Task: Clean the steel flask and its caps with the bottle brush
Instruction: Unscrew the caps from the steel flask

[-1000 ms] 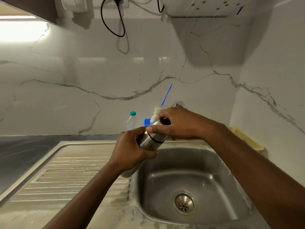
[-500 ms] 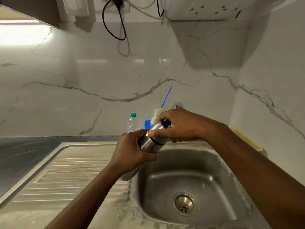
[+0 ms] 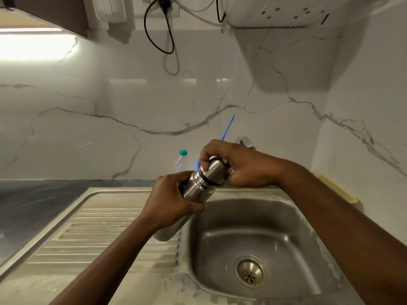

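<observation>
A steel flask (image 3: 196,190) is held tilted over the left rim of the sink basin (image 3: 253,238), its bottom pointing down-left. My left hand (image 3: 174,199) grips its body. My right hand (image 3: 233,164) is curled round the steel cap (image 3: 214,167) at the flask's upper end. The cap sits on the neck, with a dark gap at its lower edge. Behind my right hand the bottle brush's blue handle (image 3: 229,126) rises against the wall; its bristles are hidden.
A clear plastic bottle with a green cap (image 3: 181,161) stands at the wall behind the flask. The tap (image 3: 246,143) pokes out behind my right hand. The ribbed drainboard (image 3: 105,234) lies left; a yellow tray (image 3: 337,188) sits at the right wall.
The steel cap now shows in my right hand at the flask's neck. The brush's white bristles, seen before above the flask, are now hidden. Both hands stay over the sink.
</observation>
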The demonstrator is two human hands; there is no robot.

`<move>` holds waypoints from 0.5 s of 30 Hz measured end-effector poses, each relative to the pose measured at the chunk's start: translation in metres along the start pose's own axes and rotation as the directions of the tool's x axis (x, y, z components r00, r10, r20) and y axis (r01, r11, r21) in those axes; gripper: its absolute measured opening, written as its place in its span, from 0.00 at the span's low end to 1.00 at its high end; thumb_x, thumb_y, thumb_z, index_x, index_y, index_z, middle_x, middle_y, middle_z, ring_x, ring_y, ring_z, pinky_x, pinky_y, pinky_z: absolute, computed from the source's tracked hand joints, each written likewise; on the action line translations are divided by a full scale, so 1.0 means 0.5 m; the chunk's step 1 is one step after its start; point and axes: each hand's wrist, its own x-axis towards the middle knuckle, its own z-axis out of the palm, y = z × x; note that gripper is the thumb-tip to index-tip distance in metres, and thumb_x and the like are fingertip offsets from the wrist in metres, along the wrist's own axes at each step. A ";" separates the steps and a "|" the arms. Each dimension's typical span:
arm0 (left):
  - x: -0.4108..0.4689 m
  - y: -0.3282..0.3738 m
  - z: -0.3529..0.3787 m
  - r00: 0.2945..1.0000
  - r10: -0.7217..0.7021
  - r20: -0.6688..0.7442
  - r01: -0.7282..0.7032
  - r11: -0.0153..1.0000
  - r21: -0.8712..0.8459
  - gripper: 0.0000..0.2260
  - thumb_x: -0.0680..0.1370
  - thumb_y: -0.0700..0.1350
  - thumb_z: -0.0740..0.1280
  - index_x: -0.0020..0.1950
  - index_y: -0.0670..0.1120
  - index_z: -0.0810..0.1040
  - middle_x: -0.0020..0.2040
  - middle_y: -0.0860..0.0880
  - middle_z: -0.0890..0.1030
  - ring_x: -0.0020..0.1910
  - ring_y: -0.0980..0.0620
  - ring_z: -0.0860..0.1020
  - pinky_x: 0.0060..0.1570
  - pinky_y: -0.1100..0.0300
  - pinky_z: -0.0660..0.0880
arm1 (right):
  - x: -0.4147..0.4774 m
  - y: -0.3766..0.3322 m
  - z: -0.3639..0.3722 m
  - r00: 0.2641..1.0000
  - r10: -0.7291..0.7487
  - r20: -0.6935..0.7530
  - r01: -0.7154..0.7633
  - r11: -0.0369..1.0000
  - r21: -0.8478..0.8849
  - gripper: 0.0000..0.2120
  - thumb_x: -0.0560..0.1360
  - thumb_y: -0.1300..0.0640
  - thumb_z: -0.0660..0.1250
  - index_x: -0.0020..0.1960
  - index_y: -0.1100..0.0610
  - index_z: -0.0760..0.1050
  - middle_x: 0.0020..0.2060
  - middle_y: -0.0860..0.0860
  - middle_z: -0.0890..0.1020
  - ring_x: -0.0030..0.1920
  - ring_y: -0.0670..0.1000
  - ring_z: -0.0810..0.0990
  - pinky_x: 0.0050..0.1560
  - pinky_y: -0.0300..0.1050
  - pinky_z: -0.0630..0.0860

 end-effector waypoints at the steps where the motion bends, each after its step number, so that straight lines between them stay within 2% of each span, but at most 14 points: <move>1: -0.003 -0.004 -0.007 1.000 -0.009 -0.001 0.009 1.000 0.001 0.28 0.63 0.54 0.85 0.61 0.59 0.82 0.46 0.59 0.86 0.42 0.60 0.83 0.43 0.64 0.81 | 0.004 0.001 -0.001 1.000 -0.012 -0.027 0.012 1.000 -0.001 0.27 0.66 0.75 0.72 0.56 0.49 0.76 0.57 0.45 0.76 0.59 0.48 0.77 0.58 0.43 0.77; 5: -0.020 -0.020 -0.045 0.999 -0.031 -0.040 0.031 0.999 -0.008 0.26 0.62 0.53 0.85 0.57 0.63 0.82 0.44 0.59 0.86 0.42 0.59 0.83 0.42 0.60 0.81 | 0.016 0.010 -0.010 0.984 0.004 -0.180 0.013 0.995 0.097 0.31 0.63 0.77 0.68 0.57 0.48 0.78 0.57 0.45 0.78 0.56 0.45 0.79 0.49 0.34 0.75; 8: -0.034 -0.040 -0.079 0.994 -0.079 -0.081 0.079 0.997 -0.008 0.24 0.61 0.52 0.86 0.55 0.59 0.85 0.41 0.58 0.86 0.40 0.58 0.83 0.41 0.57 0.81 | 0.038 0.030 0.013 0.967 0.088 -0.240 -0.047 0.984 0.172 0.30 0.66 0.69 0.76 0.61 0.43 0.78 0.58 0.42 0.80 0.56 0.44 0.81 0.53 0.38 0.80; 10: -0.044 -0.057 -0.102 0.988 -0.112 -0.107 0.112 0.994 -0.009 0.23 0.61 0.52 0.87 0.54 0.58 0.85 0.40 0.57 0.86 0.38 0.58 0.83 0.39 0.58 0.79 | 0.061 0.045 0.048 0.965 0.150 -0.213 -0.105 0.973 0.207 0.30 0.67 0.63 0.80 0.63 0.42 0.78 0.57 0.43 0.82 0.55 0.46 0.83 0.55 0.42 0.82; 13: -0.059 -0.074 -0.130 0.983 -0.134 -0.128 0.132 0.991 -0.026 0.24 0.61 0.50 0.87 0.53 0.59 0.84 0.40 0.58 0.85 0.39 0.59 0.83 0.38 0.64 0.75 | 0.105 0.071 0.122 0.966 0.201 -0.165 -0.169 0.967 0.191 0.32 0.66 0.56 0.83 0.66 0.44 0.75 0.58 0.45 0.81 0.53 0.46 0.83 0.53 0.40 0.80; 15: -0.070 -0.083 -0.144 0.980 -0.146 -0.132 0.143 0.989 -0.030 0.24 0.61 0.49 0.87 0.53 0.59 0.84 0.40 0.58 0.85 0.39 0.58 0.83 0.39 0.62 0.77 | 0.137 0.091 0.178 0.963 0.247 -0.105 -0.225 0.957 0.184 0.31 0.66 0.53 0.83 0.64 0.44 0.72 0.60 0.46 0.80 0.54 0.48 0.82 0.54 0.45 0.80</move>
